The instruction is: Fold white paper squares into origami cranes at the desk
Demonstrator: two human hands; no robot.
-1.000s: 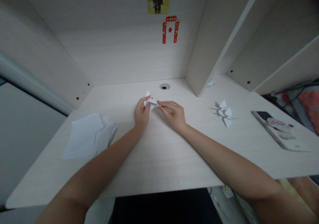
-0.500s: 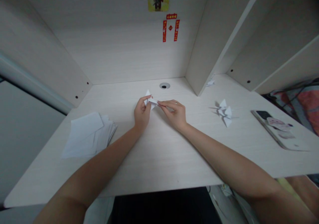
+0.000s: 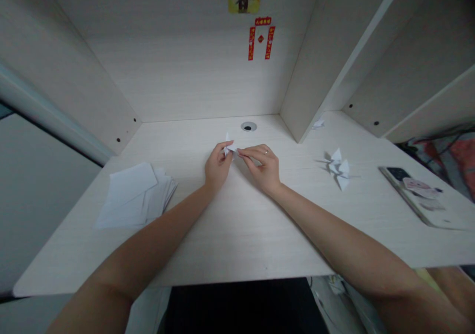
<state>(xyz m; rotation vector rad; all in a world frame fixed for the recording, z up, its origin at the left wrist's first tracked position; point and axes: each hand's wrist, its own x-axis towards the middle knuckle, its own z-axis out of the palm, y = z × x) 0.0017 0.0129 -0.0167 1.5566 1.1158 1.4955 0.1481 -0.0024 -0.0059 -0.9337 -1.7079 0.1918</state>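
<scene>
A small white paper crane (image 3: 230,148), partly covered by fingers, is held just above the desk in the middle. One pointed flap of it stands up at the back. My left hand (image 3: 217,165) pinches its left side between thumb and fingers. My right hand (image 3: 264,167), with a ring on one finger, has thumb and fingertips closed on the crane's right tip. Both forearms rest across the desk's front. Farther right, several folded paper cranes (image 3: 338,168) sit close together on the desk.
A stack of white paper sheets (image 3: 129,195) lies on the left of the desk (image 3: 230,245). At the right is a phone (image 3: 423,195) in a decorated case. An upright panel (image 3: 309,76) divides the back, near a round cable hole (image 3: 248,126). More folded paper (image 3: 318,123) lies behind it.
The view has shifted slightly. The crane has turned a little in my fingers and its flaps look narrower. Both hands keep their pinch on it.
</scene>
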